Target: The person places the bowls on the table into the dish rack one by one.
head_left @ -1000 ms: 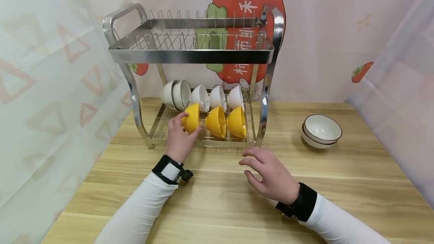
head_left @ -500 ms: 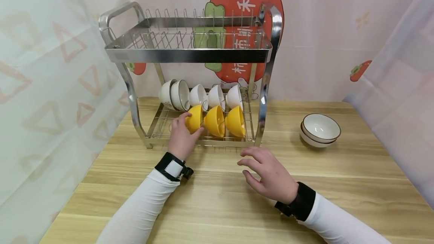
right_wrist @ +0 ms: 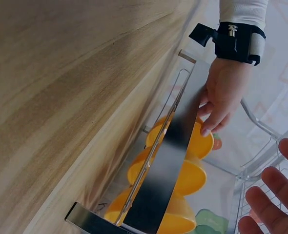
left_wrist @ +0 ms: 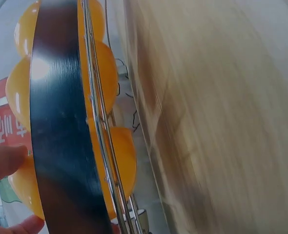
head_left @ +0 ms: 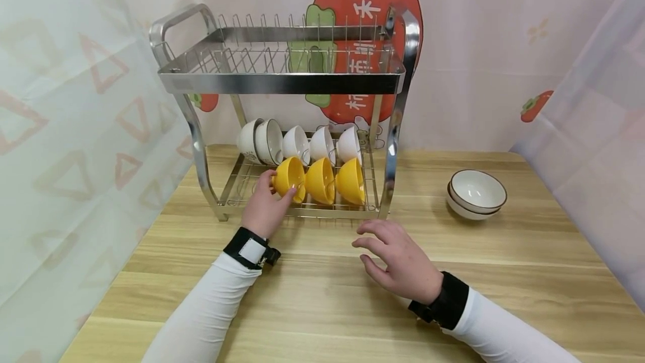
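Three yellow bowls stand on edge in a row along the front of the rack's lower shelf. My left hand holds the leftmost yellow bowl, thumb at its front rim and fingers behind its left side. That bowl's opening is turned partly toward the head camera. Beside it are the middle yellow bowl and the right yellow bowl, both facing right. In the left wrist view, the rack's front bar hides part of the bowls. My right hand hovers before the rack, fingers relaxed and apart, holding nothing.
Behind the yellow row stand several white bowls on the lower shelf. The two-tier metal dish rack has upright wires on top. Two stacked white bowls with dark rims sit on the wooden table at the right.
The leftmost yellow bowl has shifted slightly right toward its neighbour, and its opening has turned more toward the camera. My left hand moved with it; the right hand stayed nearly still.
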A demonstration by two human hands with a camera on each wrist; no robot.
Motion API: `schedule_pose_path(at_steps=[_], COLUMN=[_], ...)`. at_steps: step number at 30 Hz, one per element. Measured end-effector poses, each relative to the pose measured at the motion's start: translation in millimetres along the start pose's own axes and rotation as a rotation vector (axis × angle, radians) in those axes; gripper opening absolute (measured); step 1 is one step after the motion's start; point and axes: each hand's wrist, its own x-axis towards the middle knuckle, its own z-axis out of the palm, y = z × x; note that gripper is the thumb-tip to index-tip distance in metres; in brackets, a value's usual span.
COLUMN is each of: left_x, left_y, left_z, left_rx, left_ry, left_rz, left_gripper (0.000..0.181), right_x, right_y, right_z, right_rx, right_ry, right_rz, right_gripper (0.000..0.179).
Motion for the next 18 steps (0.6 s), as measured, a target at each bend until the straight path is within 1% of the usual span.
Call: schedule_pose_path(at_steps=[5, 10, 13, 16, 18], left_x=[0.1, -0.4, -1.3, -4.0, -8.1], left_y=[-2.4, -0.8, 1.6, 5.3, 8.7], left_z=[-1.2, -3.1, -6.0, -10.3, -14.0], left_rx=[0.072, 0.098, 0.118, 0.122, 0.127], left_ry=[0.000, -0.004, 0.013, 0.049, 0.077], left_rz=[0.006, 0.021, 0.062, 0.110, 0.156], left_gripper=[0.070, 0.071, 0.072, 0.070, 0.068], right_x=[-0.2, -0.1, -0.9, -2.0, -2.4], right_y=[0, -1, -1, -1, 0], right_z=[0, 0, 0, -1, -1], right_rx=[0.002, 0.003, -0.002, -0.007, -0.010], right_ry=[-0.006, -0.012, -0.012, -0.014, -0.017], right_rz=[0.007, 0.003, 0.006, 0.014, 0.014], right_gripper=[0.018, 0.019, 0.019, 0.019, 0.020])
